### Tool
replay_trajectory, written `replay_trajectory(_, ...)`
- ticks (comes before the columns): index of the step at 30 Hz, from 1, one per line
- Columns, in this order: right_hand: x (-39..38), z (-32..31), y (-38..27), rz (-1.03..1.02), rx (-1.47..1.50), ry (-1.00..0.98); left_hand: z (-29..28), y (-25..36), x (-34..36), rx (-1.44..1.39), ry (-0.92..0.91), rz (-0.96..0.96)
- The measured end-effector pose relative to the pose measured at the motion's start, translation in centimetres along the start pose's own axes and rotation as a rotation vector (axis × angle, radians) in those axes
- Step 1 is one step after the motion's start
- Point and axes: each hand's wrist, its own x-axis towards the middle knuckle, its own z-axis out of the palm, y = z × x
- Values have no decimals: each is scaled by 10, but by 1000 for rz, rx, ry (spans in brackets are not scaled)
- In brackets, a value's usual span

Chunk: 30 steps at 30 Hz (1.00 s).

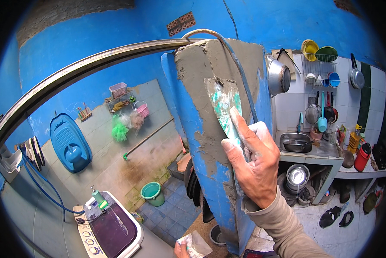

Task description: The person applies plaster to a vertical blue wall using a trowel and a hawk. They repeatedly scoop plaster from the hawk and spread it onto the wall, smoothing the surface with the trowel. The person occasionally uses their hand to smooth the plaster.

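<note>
My right hand [257, 159] is closed round a putty knife [224, 103] whose blade is smeared white and green. Its blade lies against wet grey mortar [193, 71] on the upper part of a blue wall end [210, 185]. A small lump of mortar sits at the blade's upper edge. White dust covers my fingers. Low at the bottom edge, my left hand [183, 250] grips a pale flat plate [197, 244] with whitish smears; its exact kind is not clear. A grey cable [240, 73] loops over the wall top and down beside the blade.
A metal rail [94, 64] runs left from the wall top. On the left stand a washing machine [115, 228] and a green bucket [152, 193]. To the right are a sink [296, 142], a dish rack [321, 69] and a hanging metal pot [279, 76].
</note>
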Motion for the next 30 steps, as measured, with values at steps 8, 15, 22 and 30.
replay_trajectory(8,9,1,2,-6,11,19,2,-1,6,27,-7,0)
replay_trajectory(15,10,-3,2,-4,29,39,-1,-13,18,-50,-17,67)
replay_trajectory(22,-70,-70,-9,137,107,-173,30,51,12,-397,-65,-6)
replay_trajectory(30,-143,-121,-8,917,639,-1003,43,103,-2,-647,-199,-147)
